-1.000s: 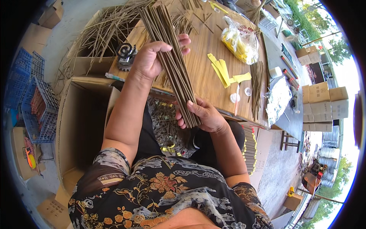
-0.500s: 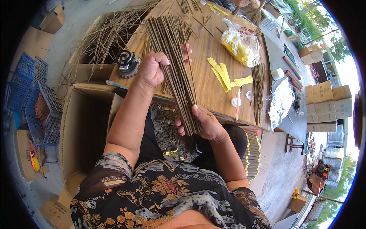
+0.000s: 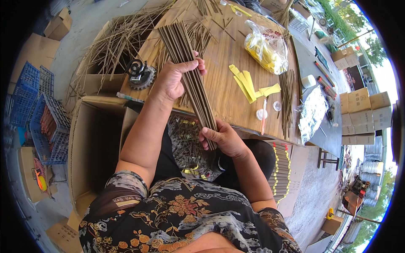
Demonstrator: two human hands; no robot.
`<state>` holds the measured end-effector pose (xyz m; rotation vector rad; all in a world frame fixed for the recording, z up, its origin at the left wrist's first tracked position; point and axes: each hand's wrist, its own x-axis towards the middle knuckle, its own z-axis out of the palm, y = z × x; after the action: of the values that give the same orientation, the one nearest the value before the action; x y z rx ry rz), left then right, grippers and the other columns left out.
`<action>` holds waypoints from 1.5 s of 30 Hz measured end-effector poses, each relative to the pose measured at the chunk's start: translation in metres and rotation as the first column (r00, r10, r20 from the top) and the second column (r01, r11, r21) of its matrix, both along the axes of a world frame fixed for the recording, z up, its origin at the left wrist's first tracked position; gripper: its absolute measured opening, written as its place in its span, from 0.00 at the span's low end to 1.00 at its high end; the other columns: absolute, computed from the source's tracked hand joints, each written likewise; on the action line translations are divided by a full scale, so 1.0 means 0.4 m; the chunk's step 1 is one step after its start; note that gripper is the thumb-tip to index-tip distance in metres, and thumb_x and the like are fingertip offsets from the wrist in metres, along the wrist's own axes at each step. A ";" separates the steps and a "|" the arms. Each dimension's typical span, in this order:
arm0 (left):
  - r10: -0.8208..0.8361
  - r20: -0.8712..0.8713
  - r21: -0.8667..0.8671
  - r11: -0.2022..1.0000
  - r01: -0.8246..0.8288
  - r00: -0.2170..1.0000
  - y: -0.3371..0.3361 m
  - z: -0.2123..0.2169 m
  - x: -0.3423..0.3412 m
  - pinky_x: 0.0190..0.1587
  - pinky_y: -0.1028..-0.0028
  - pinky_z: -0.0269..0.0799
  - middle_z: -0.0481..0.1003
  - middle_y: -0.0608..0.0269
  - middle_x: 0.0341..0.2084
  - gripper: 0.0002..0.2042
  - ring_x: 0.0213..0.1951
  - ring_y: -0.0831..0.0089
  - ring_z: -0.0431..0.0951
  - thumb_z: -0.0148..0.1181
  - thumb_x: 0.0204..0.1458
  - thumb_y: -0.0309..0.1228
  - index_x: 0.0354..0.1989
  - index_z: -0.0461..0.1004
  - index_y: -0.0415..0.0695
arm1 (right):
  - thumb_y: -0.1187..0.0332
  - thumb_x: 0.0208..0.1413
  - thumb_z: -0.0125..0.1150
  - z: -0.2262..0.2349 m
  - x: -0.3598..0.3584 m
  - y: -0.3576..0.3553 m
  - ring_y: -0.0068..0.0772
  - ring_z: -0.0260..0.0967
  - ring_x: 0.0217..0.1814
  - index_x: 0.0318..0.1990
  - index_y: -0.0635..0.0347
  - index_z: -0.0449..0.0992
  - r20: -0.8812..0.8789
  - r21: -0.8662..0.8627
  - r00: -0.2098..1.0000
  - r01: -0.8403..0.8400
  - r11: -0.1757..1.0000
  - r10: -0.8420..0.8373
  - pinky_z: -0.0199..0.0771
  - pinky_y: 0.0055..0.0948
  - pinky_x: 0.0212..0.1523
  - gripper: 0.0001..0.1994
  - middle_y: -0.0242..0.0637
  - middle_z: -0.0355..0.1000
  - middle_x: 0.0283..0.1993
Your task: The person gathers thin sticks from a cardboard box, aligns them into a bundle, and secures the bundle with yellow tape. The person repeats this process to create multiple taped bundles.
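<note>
A bundle of thin brown incense sticks (image 3: pixel 196 92) slants across in front of me, its upper end over the table and its lower end near my lap. My left hand (image 3: pixel 176 78) is closed round the upper half, thumb across the front and fingertips showing on the far side. Lower down, my right hand (image 3: pixel 224 138) grips the sticks close to their bottom ends. Yellow paper strips (image 3: pixel 244 86) lie on the wooden table (image 3: pixel 228 109) to the right. Near them are a small white pot (image 3: pixel 261 114) and a thin orange-handled tool (image 3: pixel 263 123).
Loose sticks (image 3: pixel 287 101) lie along the table's right side, below a clear bag of yellow strips (image 3: pixel 266 48). A toothed metal device (image 3: pixel 141 76) stands at the left edge. An open cardboard box (image 3: pixel 95 143) is at my left; yellow-banded bundles (image 3: pixel 281 170) sit at my right.
The bundle looks narrower and more tightly gathered. My left fingers have wrapped round it with the thumb across the front. My right hand has shifted slightly left, its thumb now over the sticks.
</note>
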<state>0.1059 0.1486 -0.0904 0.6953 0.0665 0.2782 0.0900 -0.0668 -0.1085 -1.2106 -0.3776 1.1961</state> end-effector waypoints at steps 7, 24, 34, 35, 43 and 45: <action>-0.148 0.116 -0.214 0.962 0.171 0.982 0.005 0.002 -0.003 0.35 0.67 0.74 0.73 0.56 0.26 0.07 0.29 0.66 0.75 0.55 0.45 0.22 0.34 0.69 0.38 | 0.63 0.54 0.53 0.005 -0.006 -0.008 0.19 0.61 0.18 0.37 0.60 0.65 -0.272 0.176 0.954 -0.075 0.981 0.122 0.65 0.17 0.19 0.10 0.29 0.64 0.21; -0.290 0.179 -0.225 0.918 0.326 0.940 0.010 -0.004 -0.003 0.56 0.63 0.60 0.65 0.43 0.47 0.30 0.49 0.56 0.67 0.43 0.33 0.24 0.50 0.55 0.23 | 0.63 0.57 0.46 0.007 -0.008 -0.024 0.35 0.71 0.35 0.48 0.63 0.60 -0.367 0.260 0.928 0.037 0.965 0.063 0.75 0.31 0.34 0.16 0.46 0.69 0.37; -0.338 0.272 -0.189 0.899 0.395 0.901 0.013 0.003 0.002 0.58 0.60 0.58 0.59 0.38 0.52 0.36 0.54 0.53 0.62 0.49 0.30 0.24 0.54 0.50 0.22 | 0.65 0.59 0.42 0.019 -0.004 -0.023 0.36 0.71 0.34 0.50 0.64 0.59 -0.367 0.230 0.929 0.037 0.973 0.051 0.74 0.31 0.35 0.16 0.48 0.69 0.37; -0.261 0.187 -0.222 0.928 0.300 0.947 -0.002 0.011 -0.004 0.51 0.65 0.65 0.68 0.43 0.42 0.24 0.46 0.58 0.70 0.46 0.40 0.26 0.48 0.59 0.24 | 0.65 0.59 0.42 0.017 -0.001 -0.023 0.35 0.71 0.33 0.50 0.64 0.59 -0.348 0.221 0.936 0.022 0.975 0.058 0.74 0.31 0.34 0.15 0.48 0.70 0.37; -0.305 0.073 -0.131 0.941 0.313 0.949 0.017 -0.021 0.007 0.48 0.64 0.70 0.73 0.53 0.34 0.13 0.39 0.64 0.74 0.53 0.50 0.29 0.42 0.67 0.35 | 0.65 0.59 0.43 0.015 -0.003 -0.021 0.34 0.71 0.32 0.49 0.63 0.61 -0.340 0.174 0.937 -0.020 0.984 0.080 0.74 0.29 0.34 0.14 0.47 0.70 0.36; -0.301 0.096 -0.127 0.942 0.311 0.949 0.022 -0.028 0.012 0.47 0.65 0.71 0.73 0.54 0.32 0.12 0.38 0.65 0.74 0.53 0.50 0.29 0.41 0.67 0.36 | 0.64 0.59 0.43 0.014 -0.001 -0.018 0.34 0.71 0.34 0.48 0.64 0.62 -0.322 0.175 0.944 -0.014 0.984 0.071 0.74 0.29 0.36 0.15 0.46 0.71 0.36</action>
<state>0.1107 0.1575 -0.1018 0.5439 -0.0938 -0.0008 0.0897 -0.0742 -0.1028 -0.8405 -0.2513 1.3480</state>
